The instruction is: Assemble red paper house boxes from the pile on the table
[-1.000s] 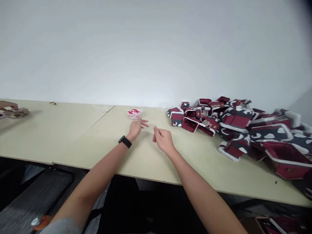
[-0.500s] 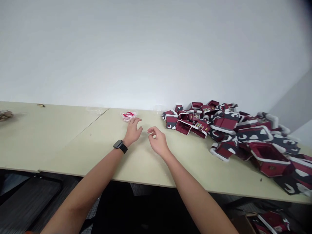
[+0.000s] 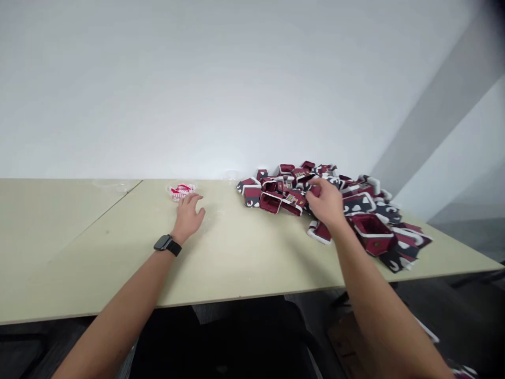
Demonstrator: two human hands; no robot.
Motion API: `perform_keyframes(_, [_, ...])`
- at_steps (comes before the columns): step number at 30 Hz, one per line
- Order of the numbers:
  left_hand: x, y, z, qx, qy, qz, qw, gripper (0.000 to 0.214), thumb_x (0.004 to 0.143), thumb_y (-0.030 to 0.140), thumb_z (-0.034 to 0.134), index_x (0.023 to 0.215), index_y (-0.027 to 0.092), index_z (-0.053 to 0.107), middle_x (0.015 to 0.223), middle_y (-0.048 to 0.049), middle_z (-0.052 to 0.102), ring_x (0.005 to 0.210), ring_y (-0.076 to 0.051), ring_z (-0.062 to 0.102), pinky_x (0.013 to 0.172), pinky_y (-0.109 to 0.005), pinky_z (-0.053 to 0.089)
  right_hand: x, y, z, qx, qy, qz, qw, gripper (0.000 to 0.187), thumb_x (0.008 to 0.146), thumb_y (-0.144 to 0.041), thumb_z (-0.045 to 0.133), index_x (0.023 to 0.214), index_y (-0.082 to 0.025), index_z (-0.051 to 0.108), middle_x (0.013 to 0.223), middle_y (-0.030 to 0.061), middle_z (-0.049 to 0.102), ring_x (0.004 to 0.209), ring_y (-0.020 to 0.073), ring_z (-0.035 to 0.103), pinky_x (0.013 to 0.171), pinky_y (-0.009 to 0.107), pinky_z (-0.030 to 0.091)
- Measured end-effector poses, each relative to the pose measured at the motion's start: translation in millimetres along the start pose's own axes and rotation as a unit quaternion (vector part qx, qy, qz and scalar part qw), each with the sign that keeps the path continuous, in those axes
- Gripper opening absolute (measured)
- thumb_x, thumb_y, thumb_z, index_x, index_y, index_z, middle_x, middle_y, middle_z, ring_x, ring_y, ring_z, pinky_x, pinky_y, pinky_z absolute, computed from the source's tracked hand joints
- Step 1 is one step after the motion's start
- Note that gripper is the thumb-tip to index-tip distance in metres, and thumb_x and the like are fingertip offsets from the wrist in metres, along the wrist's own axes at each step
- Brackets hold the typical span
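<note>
Pale table [image 3: 244, 252]: right hand [image 3: 328, 202], grip unclear, hides part of maroon pile [image 3: 357, 204]; left hand [image 3: 187, 217] spread near red-white bundle [image 3: 182, 190].

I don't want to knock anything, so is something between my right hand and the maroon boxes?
Nothing visible: your right hand is at the maroon boxes; whether it touches one is unclear.

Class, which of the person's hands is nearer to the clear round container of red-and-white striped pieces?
Left. The left hand is just in front of the container, contact unclear; the right hand is well to its right, at the pile of maroon, grey and white house-shaped boxes.
</note>
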State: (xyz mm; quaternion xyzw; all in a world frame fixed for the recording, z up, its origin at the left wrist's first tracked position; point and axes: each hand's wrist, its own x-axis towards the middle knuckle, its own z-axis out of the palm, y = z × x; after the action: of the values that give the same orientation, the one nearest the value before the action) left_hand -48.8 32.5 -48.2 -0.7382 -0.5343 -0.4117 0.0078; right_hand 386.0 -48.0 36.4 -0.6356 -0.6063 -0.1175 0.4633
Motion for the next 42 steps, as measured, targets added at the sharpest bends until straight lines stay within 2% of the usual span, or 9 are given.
perform_keyframes(5, [-0.4, 0.2, 3.1, 0.007, -0.012, -0.005, 1.0, 0.041, 0.09, 0.027, 0.055, 0.129, 0.019, 0.069, 0.149, -0.0146, 0.06, 0.14, -0.038, 0.051, 0.121, -0.059, 0.04, -41.0, 70.0, -25.9, -0.113, -0.039, 0.013, 0.993, 0.041, 0.084, -0.033, 0.064, 0.12, -0.015, 0.072, 0.122, 0.0202, 0.074, 0.116, 0.0383, 0.067, 0.109, 0.055, 0.048])
perform_keyframes(12, [-1.9, 4.7, -0.4, 0.013, -0.028, -0.023, 0.999, 0.039, 0.089, 0.026, 0.057, 0.126, 0.022, 0.07, 0.149, -0.0134, 0.061, 0.139, -0.039, 0.051, 0.118, -0.061, 0.042, -62.3, 78.4, -4.6, -0.114, -0.033, 0.029, 0.993, 0.042, 0.087, -0.037, 0.063, 0.124, -0.018, 0.07, 0.13, 0.0215, 0.07, 0.122, 0.04, 0.064, 0.106, 0.054, 0.051])
perform_keyframes(18, [-1.3, 4.9, -0.6, 0.009, -0.034, -0.024, 0.999, 0.039, 0.089, 0.026, 0.058, 0.125, 0.022, 0.071, 0.15, -0.014, 0.06, 0.139, -0.039, 0.051, 0.118, -0.061, 0.042, -66.0, 45.0, 7.2, -0.02, -0.071, 0.016, 0.997, 0.044, 0.084, -0.033, 0.063, 0.125, -0.02, 0.068, 0.132, 0.018, 0.07, 0.124, 0.0364, 0.066, 0.111, 0.054, 0.051])
perform_keyframes(23, [-1.1, 6.3, -0.6, 0.003, -0.021, -0.028, 0.999, 0.037, 0.09, 0.025, 0.058, 0.124, 0.022, 0.071, 0.149, -0.0127, 0.061, 0.14, -0.038, 0.051, 0.119, -0.059, 0.041, -76.8, 7.1, 20.0, 0.111, -0.137, -0.004, 0.984, 0.07, 0.084, -0.048, 0.075, 0.147, -0.026, 0.057, 0.158, 0.015, 0.056, 0.145, 0.0361, 0.054, 0.12, 0.056, 0.045])
perform_keyframes(27, [0.1, 14.9, -7.4, -0.015, 0.006, -0.027, 0.999, 0.031, 0.097, 0.029, 0.055, 0.122, 0.022, 0.071, 0.145, -0.0121, 0.064, 0.138, -0.036, 0.053, 0.118, -0.056, 0.04, -82.2, -9.1, 31.2, 0.178, -0.187, 0.034, 0.966, 0.08, 0.082, -0.053, 0.078, 0.152, -0.024, 0.051, 0.155, 0.0168, 0.057, 0.141, 0.0359, 0.057, 0.118, 0.057, 0.046])
perform_keyframes(31, [7.3, 16.0, -23.1, -0.005, 0.082, -0.059, 0.995, 0.027, 0.103, 0.033, 0.051, 0.117, 0.023, 0.072, 0.138, -0.0109, 0.069, 0.134, -0.035, 0.056, 0.116, -0.055, 0.039, -85.3, -28.0, 46.1, 0.198, -0.198, 0.045, 0.959, 0.074, 0.078, -0.038, 0.077, 0.147, -0.024, 0.054, 0.142, 0.0142, 0.066, 0.124, 0.0329, 0.067, 0.112, 0.054, 0.05])
perform_keyframes(36, [17.8, -16.9, -45.3, 0.011, 0.232, -0.136, 0.963, 0.036, 0.108, 0.028, 0.036, 0.116, 0.019, 0.07, 0.122, -0.0148, 0.073, 0.118, -0.03, 0.062, 0.114, -0.049, 0.042, -79.5, -73.7, 77.9, 0.245, -0.24, 0.013, 0.939, 0.076, 0.075, -0.028, 0.078, 0.147, -0.024, 0.053, 0.136, 0.0117, 0.069, 0.112, 0.0294, 0.071, 0.107, 0.049, 0.054])
perform_keyframes(38, [17.9, -33.3, -49.5, 0.026, 0.213, -0.16, 0.963, 0.035, 0.106, 0.031, 0.042, 0.124, 0.019, 0.07, 0.129, -0.0163, 0.071, 0.123, -0.034, 0.058, 0.114, -0.053, 0.041, -75.4, -93.1, 94.1, 0.257, -0.254, -0.006, 0.933, 0.076, 0.076, -0.027, 0.078, 0.147, -0.024, 0.054, 0.139, 0.0122, 0.068, 0.119, 0.0302, 0.069, 0.111, 0.05, 0.052])
perform_keyframes(42, [14.9, -55.2, -46.9, 0.07, 0.094, -0.159, 0.98, 0.05, 0.101, 0.043, 0.055, 0.146, 0.026, 0.064, 0.158, -0.0167, 0.056, 0.141, -0.044, 0.042, 0.115, -0.068, 0.035, -72.1, -119.2, 119.7, 0.263, -0.286, -0.029, 0.921, 0.081, 0.077, -0.029, 0.08, 0.152, -0.024, 0.05, 0.146, 0.0143, 0.065, 0.129, 0.0312, 0.065, 0.115, 0.051, 0.049])
